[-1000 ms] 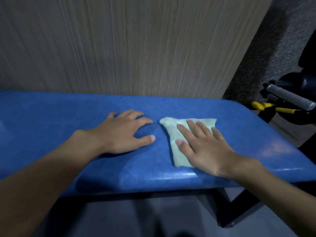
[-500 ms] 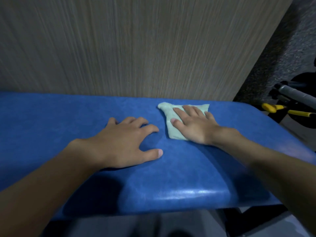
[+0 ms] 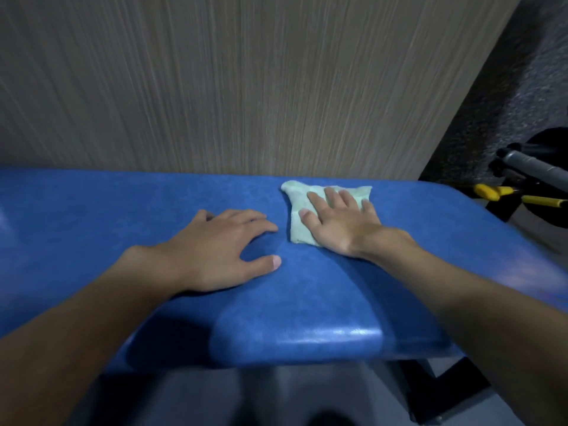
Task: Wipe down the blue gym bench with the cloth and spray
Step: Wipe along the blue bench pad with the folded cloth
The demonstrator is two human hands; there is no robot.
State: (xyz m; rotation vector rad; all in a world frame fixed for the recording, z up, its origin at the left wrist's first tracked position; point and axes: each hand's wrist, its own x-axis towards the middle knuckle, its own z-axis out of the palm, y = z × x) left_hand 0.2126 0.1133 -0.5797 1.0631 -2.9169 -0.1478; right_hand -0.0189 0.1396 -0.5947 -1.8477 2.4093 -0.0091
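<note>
Your right hand (image 3: 338, 229) lies flat, fingers straight, pressing the pale green cloth (image 3: 299, 210) on the blue bench (image 3: 307, 302), centre-right of frame by the wood-grain wall (image 3: 246, 87). Left hand (image 3: 215, 250) rests spread beside it, holding nothing. Yellow-handled bars (image 3: 522, 196) (dark gym equip.) at right edge.

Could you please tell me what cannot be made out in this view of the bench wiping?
The spray: nowhere in the head view.
The cloth: the right hand lies flat on it and covers its right part.
The blue bench: its left end is cut off by the frame edge, and the left hand covers a patch.
The yellow-handled things at far right: dim and cut by the edge, so their kind is unclear.
</note>
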